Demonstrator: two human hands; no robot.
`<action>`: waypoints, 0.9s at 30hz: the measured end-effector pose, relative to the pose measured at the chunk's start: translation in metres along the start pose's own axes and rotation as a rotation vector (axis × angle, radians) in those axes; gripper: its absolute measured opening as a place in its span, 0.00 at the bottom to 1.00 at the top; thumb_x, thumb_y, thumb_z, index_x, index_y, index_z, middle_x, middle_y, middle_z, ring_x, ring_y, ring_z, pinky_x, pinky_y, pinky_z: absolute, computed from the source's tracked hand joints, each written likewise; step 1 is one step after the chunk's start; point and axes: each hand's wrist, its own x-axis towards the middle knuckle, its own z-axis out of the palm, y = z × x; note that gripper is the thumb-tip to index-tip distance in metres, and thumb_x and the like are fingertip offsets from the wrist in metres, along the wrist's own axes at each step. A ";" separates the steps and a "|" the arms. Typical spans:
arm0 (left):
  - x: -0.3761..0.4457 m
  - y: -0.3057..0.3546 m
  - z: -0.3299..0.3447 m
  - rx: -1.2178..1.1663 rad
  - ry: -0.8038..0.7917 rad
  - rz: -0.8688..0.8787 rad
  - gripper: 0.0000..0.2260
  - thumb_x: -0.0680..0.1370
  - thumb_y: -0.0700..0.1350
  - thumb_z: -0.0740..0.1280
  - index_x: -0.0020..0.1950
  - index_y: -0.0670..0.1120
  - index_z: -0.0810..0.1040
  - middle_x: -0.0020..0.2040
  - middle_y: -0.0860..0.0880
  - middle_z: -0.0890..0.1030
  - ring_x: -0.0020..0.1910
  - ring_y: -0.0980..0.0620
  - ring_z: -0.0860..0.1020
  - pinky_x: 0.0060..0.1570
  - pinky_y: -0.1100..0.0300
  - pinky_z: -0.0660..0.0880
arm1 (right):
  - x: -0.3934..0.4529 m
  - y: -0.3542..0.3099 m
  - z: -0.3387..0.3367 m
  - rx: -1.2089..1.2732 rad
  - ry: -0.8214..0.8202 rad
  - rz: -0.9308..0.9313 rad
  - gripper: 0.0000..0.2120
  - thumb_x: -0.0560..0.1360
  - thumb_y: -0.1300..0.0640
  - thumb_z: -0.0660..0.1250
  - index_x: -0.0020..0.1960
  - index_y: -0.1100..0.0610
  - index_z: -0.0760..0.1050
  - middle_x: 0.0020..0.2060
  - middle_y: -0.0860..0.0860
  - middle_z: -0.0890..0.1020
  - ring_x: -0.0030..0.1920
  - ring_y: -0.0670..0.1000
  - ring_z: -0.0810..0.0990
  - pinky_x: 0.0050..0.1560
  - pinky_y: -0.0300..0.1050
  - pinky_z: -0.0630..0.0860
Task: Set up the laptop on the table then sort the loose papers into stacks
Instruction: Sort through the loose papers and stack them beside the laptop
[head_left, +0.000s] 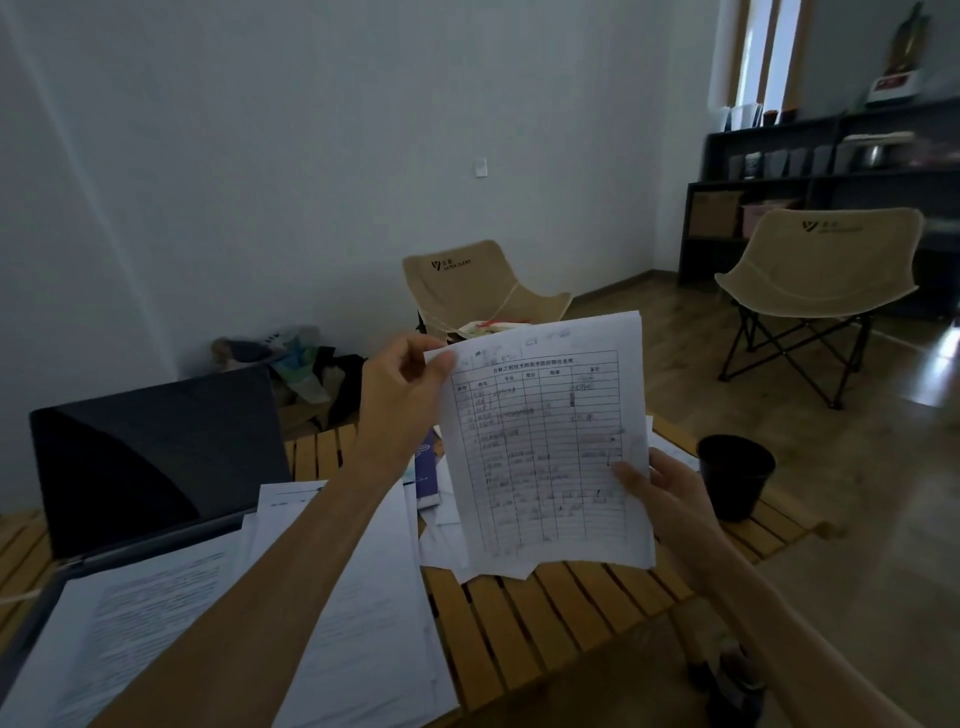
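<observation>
Left hand (400, 384) grip pinches top-left corner of form sheets (545, 441); right hand (670, 499) grip holds lower-right edge. Sheets raised above slatted worktop (545, 623). Open laptop (150, 457) at 9 o'clock, loose papers (363, 597) at 7 o'clock, black cup (735, 480) at 3 o'clock.

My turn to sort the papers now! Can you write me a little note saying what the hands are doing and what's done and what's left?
Left hand: pinches the top left corner of the held sheets.
Right hand: grips their lower right edge, holding them up above the table.
Laptop: open on the table's left side, screen dark, with papers lying over its keyboard area.
Loose papers: spread beside the laptop and under the held sheets. A black cup stands on the right.
Done: laptop is set up.
Left: put the held sheets down and sort everything into neat stacks.
</observation>
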 end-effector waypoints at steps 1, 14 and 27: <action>0.000 0.000 0.000 0.011 0.000 0.008 0.05 0.79 0.43 0.67 0.48 0.42 0.78 0.44 0.47 0.83 0.44 0.52 0.82 0.44 0.58 0.82 | 0.000 0.000 0.000 -0.018 0.019 -0.019 0.08 0.79 0.60 0.66 0.57 0.57 0.80 0.50 0.52 0.86 0.51 0.54 0.86 0.51 0.55 0.82; -0.002 -0.021 -0.005 0.104 0.107 -0.048 0.13 0.76 0.49 0.70 0.44 0.41 0.73 0.41 0.43 0.79 0.41 0.48 0.81 0.42 0.53 0.83 | 0.003 0.030 0.002 -0.372 -0.074 0.030 0.09 0.81 0.58 0.63 0.52 0.50 0.82 0.46 0.45 0.86 0.51 0.49 0.84 0.47 0.47 0.82; -0.047 -0.051 -0.065 -0.018 0.086 -0.376 0.09 0.78 0.42 0.70 0.57 0.43 0.76 0.49 0.47 0.83 0.44 0.49 0.83 0.38 0.54 0.82 | -0.025 0.004 0.074 -0.331 -0.135 0.050 0.07 0.82 0.56 0.62 0.54 0.50 0.79 0.47 0.42 0.84 0.48 0.41 0.82 0.42 0.32 0.76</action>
